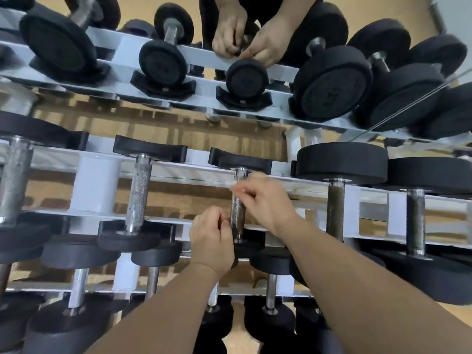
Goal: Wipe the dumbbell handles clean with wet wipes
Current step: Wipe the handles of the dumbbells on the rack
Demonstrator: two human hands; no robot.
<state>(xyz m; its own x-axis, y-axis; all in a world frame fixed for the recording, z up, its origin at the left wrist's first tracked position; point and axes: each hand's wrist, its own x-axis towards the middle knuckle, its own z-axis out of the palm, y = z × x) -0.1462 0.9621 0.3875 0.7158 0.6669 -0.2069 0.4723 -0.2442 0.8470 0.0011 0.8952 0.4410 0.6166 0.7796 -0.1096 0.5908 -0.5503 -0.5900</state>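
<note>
A small dumbbell lies across the white rack, its knurled steel handle (237,215) running between the two rails. My right hand (268,203) is at the far end of the handle, fingers pinched on a pale, blurred wet wipe (240,183). Just left of the handle's near end is my left hand (212,238), its fingers curled together with nothing visible in them. The dumbbell's near black head is mostly hidden behind my left hand.
The white rack (94,185) holds more dumbbells: one handle to the left (139,195), a darker one to the right (335,208), and a lower tier below. A mirror (255,131) behind the rack reflects the dumbbells and both hands.
</note>
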